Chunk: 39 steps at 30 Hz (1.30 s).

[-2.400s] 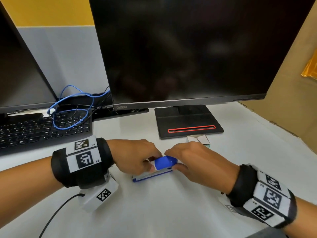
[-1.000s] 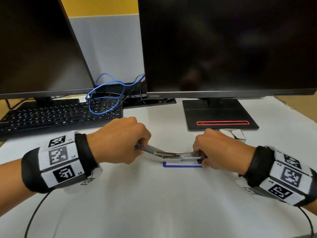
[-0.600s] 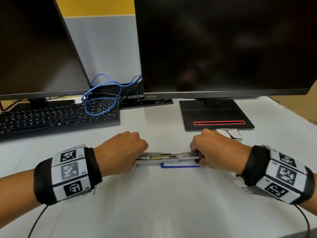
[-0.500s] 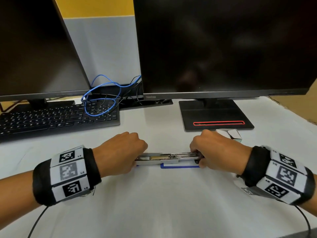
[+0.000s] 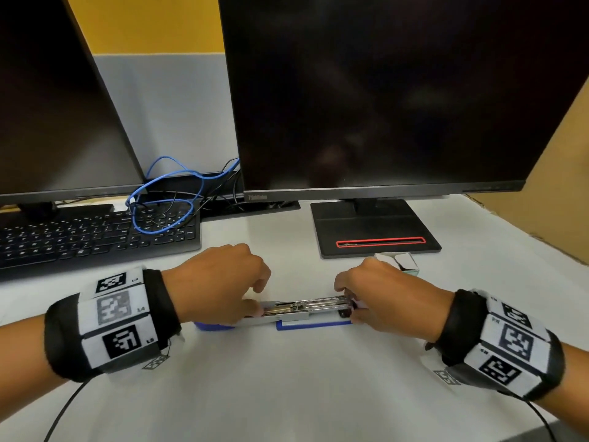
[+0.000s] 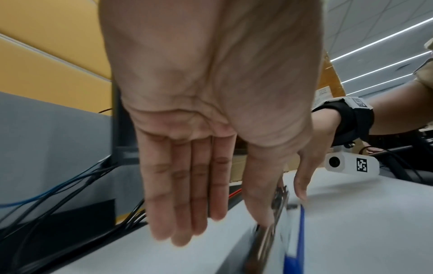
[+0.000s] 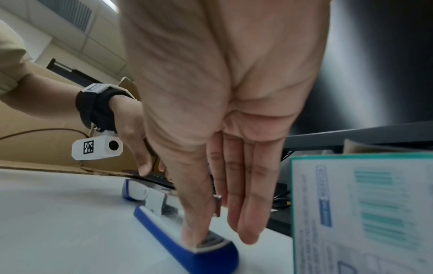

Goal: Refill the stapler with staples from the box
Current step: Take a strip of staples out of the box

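Nearest the viewer, two forearms wearing black wristbands with printed marker squares reach in over the white counter (image 5: 287,393). Between them the stapler (image 5: 306,311) lies flat, swung fully open along the counter. Its blue base strip (image 5: 314,327) is closest to the viewer, with the shiny metal staple channel lying just behind it. The blue and white top cover (image 7: 134,191) extends toward the left.

The left hand (image 5: 220,282) rests on the cover end. In the left wrist view, its fingers (image 6: 185,194) hang straight and together, while the thumb and forefinger come down on either side of the metal rail. Blur makes it unclear whether they truly pinch the rail, so I cannot tell its grip.

The right hand (image 5: 382,298) is on the opposite end. One fingertip presses down on the metal tip of the base, and the other fingers (image 7: 246,194) are straight and clear of it.

Whether any staples sit in the channel cannot be made out.

Just behind the right hand stands the small staple box (image 5: 400,263), partly hidden by the knuckles. In the right wrist view, its teal-edged printed side (image 7: 365,213) is cut off by the frame edge, and its lettering is unreadable.

Farther back are a monitor stand (image 5: 373,224) with a red stripe, a black keyboard (image 5: 89,237) with a blue cable (image 5: 165,199) looped over it, and two dark monitors (image 5: 382,90).
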Available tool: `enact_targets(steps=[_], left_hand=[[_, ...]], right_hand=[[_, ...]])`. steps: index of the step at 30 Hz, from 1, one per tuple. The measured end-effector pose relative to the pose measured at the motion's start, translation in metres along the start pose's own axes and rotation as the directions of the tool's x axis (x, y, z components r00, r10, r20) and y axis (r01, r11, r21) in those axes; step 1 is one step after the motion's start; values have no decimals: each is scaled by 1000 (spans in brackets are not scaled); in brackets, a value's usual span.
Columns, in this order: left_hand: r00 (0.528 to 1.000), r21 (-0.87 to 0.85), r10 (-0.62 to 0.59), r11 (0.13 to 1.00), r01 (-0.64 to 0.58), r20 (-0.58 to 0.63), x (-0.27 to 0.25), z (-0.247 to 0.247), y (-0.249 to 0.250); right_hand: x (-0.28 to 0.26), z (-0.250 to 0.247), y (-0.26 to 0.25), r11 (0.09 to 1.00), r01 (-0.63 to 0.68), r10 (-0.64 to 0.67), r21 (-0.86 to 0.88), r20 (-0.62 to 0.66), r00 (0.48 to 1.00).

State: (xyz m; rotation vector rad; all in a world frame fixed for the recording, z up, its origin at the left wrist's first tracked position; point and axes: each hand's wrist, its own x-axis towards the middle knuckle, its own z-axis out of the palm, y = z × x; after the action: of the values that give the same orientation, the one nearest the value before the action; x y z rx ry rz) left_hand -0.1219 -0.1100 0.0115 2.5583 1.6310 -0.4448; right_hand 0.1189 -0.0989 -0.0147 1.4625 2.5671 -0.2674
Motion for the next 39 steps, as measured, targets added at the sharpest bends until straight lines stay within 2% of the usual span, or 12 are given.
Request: enact_targets(steps=[4,7,14,21,27,31,36,39], left_hand=[[983,-54,129,989,-137,-132,19,-19,24],[950,-108,208,965,-238,-235,41,-32,49],[886,-246,294,886,-393,-360,93,-40,95],[913,-370,277,849,-379,-299,118,-39,105],[926,-399,272,843,-361,-263,125,-39,106],[927,-356,309,859,-367,-210,125,-43,107],[912,-222,401,884,-411,-91,124,-50,111],[907,-198,408,886,-420,-101,126,-49,110]], right_hand=[[-18,-16,14,997,-9,16,82,-92,996],[-30,-30,25,997,-44,54,60,-169,984],[-33,-36,46,988,-145,151,43,-264,953],[-31,-27,70,990,-52,79,128,-224,971],[-35,-23,85,978,5,55,209,-282,958],[-34,-17,91,982,-14,70,190,-291,954],[-35,-14,98,983,-34,86,181,-289,953],[-35,-13,98,984,-33,83,177,-283,956]])
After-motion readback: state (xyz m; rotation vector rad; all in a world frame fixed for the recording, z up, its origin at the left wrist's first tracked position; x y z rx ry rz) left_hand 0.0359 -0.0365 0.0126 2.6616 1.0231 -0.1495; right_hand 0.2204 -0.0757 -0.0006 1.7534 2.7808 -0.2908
